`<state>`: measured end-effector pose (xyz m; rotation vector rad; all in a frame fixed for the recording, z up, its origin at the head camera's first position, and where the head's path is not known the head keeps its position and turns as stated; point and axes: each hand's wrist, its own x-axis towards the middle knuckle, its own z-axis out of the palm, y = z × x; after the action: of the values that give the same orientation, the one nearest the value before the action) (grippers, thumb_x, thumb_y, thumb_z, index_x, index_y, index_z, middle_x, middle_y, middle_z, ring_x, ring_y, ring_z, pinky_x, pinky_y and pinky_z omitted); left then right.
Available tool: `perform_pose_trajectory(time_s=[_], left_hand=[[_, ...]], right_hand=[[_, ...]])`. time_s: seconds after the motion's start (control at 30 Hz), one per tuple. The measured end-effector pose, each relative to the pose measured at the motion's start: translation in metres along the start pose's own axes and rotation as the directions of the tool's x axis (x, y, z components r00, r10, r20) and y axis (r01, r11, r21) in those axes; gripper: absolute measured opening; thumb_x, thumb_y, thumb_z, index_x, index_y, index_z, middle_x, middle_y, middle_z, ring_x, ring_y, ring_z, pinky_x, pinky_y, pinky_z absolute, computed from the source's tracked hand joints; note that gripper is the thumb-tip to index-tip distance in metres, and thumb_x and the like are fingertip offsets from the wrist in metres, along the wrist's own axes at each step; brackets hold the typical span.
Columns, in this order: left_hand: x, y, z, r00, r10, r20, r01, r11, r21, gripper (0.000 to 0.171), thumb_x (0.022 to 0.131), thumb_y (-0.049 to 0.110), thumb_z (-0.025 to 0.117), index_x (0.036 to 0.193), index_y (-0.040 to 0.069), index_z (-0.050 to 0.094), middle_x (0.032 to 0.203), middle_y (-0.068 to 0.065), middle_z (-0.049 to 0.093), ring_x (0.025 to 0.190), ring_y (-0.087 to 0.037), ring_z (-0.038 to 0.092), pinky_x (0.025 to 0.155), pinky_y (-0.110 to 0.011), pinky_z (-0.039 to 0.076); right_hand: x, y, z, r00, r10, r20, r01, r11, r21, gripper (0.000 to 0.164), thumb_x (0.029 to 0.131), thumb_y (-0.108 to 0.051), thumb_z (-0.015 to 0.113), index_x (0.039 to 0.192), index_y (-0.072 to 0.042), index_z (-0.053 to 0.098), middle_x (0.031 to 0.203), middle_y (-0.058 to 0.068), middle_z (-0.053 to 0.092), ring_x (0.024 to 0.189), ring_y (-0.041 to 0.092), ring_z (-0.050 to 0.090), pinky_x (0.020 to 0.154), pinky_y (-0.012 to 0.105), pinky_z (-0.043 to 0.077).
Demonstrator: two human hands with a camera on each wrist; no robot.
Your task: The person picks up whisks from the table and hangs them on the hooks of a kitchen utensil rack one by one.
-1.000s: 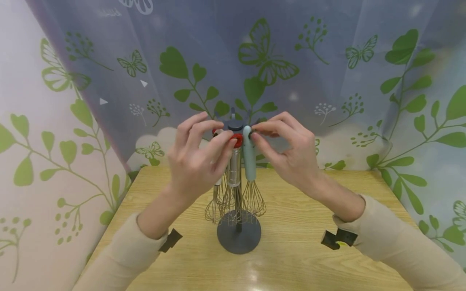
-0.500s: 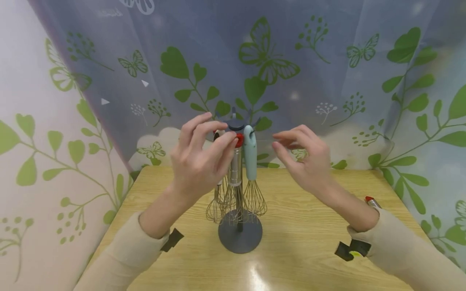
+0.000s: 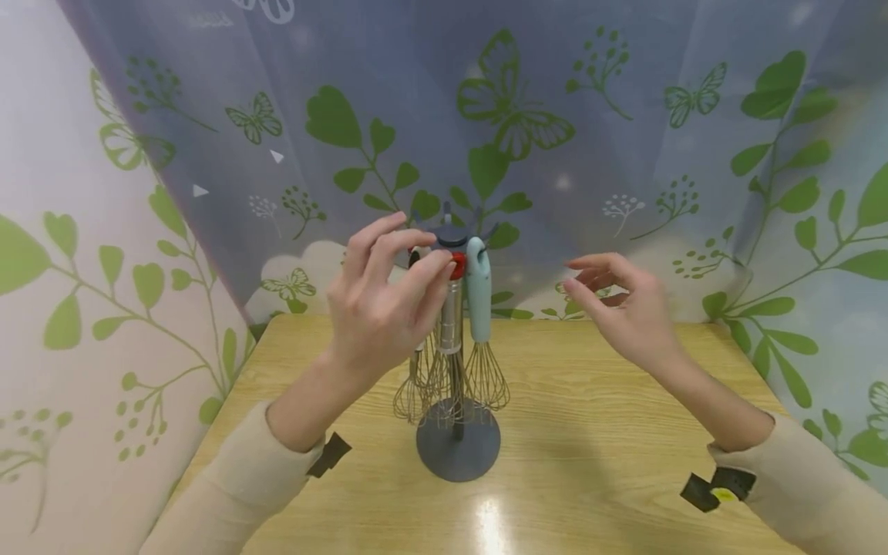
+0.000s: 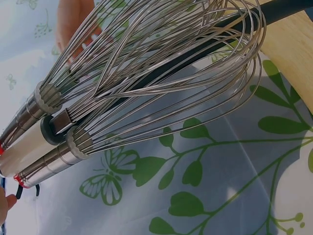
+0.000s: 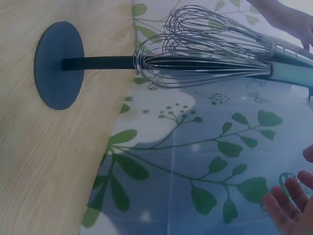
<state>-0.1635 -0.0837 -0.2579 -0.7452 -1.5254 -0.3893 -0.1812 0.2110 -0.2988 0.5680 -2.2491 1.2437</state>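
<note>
Several whisks hang from a dark round-based stand (image 3: 458,443). My left hand (image 3: 378,301) is up at the top of the stand, its thumb and forefinger pinching the red end of a metal-handled whisk (image 3: 451,316). Beside it hangs a mint-handled whisk (image 3: 479,297), its end loop up by a stand hook. My right hand (image 3: 627,304) is apart from the stand to the right, fingers loosely bent and holding nothing. In the left wrist view a white-handled whisk (image 4: 24,147) lies between two metal-handled ones; the left hand partly covers it in the head view.
The stand is on a light wood table (image 3: 569,432). A curtain (image 3: 590,154) with green leaves and butterflies rises behind the table and along both sides.
My right hand has let go of the mint whisk's upper end and moved away to the right. The whisk hangs by itself; my left hand stays in place.
</note>
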Motion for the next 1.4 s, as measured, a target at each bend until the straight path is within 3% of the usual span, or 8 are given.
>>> perform_pose_trajectory(time_s=[0.17,0.33,0.6,0.87,1.0,1.23,1.4], left_hand=[[0.0,0.0,0.001,1.0,-0.001,-0.009,0.001,1.0,0.004,0.007,0.095,0.013,0.073,0.089,0.01,0.074,0.101,-0.013,0.074,0.111,-0.037,0.069,0.085,-0.043,0.067],[0.0,0.001,0.001,1.0,0.0,-0.018,0.0,1.0,0.007,0.006,0.095,0.013,0.073,0.089,0.011,0.073,0.101,-0.012,0.074,0.111,-0.037,0.069,0.084,-0.043,0.067],[0.0,0.001,0.002,1.0,0.001,-0.028,-0.001,1.0,0.004,0.007,0.094,0.013,0.074,0.088,0.011,0.073,0.1,-0.012,0.074,0.109,-0.037,0.07,0.083,-0.043,0.067],[0.0,0.0,0.002,1.0,0.005,-0.03,-0.005,1.0,0.002,0.007,0.095,0.013,0.074,0.088,0.011,0.073,0.099,-0.012,0.074,0.109,-0.037,0.07,0.085,-0.043,0.067],[0.0,0.0,0.002,1.0,0.005,-0.031,-0.005,1.0,0.001,0.007,0.094,0.013,0.074,0.088,0.011,0.073,0.099,-0.012,0.074,0.109,-0.037,0.07,0.085,-0.043,0.067],[0.0,0.0,0.001,1.0,0.004,-0.024,-0.004,1.0,-0.003,0.007,0.095,0.013,0.074,0.088,0.01,0.073,0.1,-0.013,0.074,0.109,-0.037,0.07,0.085,-0.042,0.067],[0.0,0.0,0.001,1.0,0.006,-0.018,-0.006,1.0,-0.003,0.008,0.095,0.013,0.074,0.088,0.01,0.073,0.1,-0.013,0.074,0.109,-0.037,0.07,0.085,-0.042,0.067]], right_hand=[[-0.003,0.016,-0.016,0.99,0.111,0.083,-0.108,0.993,-0.04,0.027,0.098,-0.015,0.074,0.125,-0.011,0.074,0.099,-0.018,0.066,0.082,-0.002,0.066,0.064,0.015,0.056],[-0.008,0.033,-0.031,0.966,0.199,0.166,-0.193,0.98,-0.055,0.032,0.102,-0.02,0.07,0.131,-0.008,0.069,0.101,-0.018,0.065,0.082,0.001,0.067,0.068,0.019,0.061],[-0.018,0.05,-0.057,0.885,0.381,0.268,-0.379,0.923,-0.06,0.045,0.105,-0.035,0.064,0.141,-0.009,0.059,0.108,-0.014,0.065,0.088,-0.001,0.071,0.073,0.025,0.065],[-0.025,0.069,-0.074,0.799,0.479,0.363,-0.475,0.873,-0.107,0.055,0.107,-0.04,0.061,0.148,-0.005,0.052,0.106,-0.026,0.066,0.092,-0.001,0.071,0.077,0.027,0.067],[-0.029,0.078,-0.079,0.77,0.505,0.39,-0.496,0.858,-0.134,0.059,0.107,-0.04,0.06,0.152,-0.004,0.048,0.113,-0.015,0.066,0.093,0.001,0.07,0.079,0.028,0.067],[-0.036,0.097,-0.091,0.705,0.546,0.453,-0.518,0.832,-0.197,0.065,0.109,-0.04,0.056,0.158,-0.001,0.039,0.136,0.02,0.063,0.094,0.0,0.069,0.079,0.031,0.067],[-0.039,0.111,-0.1,0.672,0.56,0.484,-0.526,0.822,-0.219,0.066,0.11,-0.038,0.055,0.159,0.003,0.037,0.146,0.033,0.055,0.095,0.002,0.07,0.08,0.033,0.068]])
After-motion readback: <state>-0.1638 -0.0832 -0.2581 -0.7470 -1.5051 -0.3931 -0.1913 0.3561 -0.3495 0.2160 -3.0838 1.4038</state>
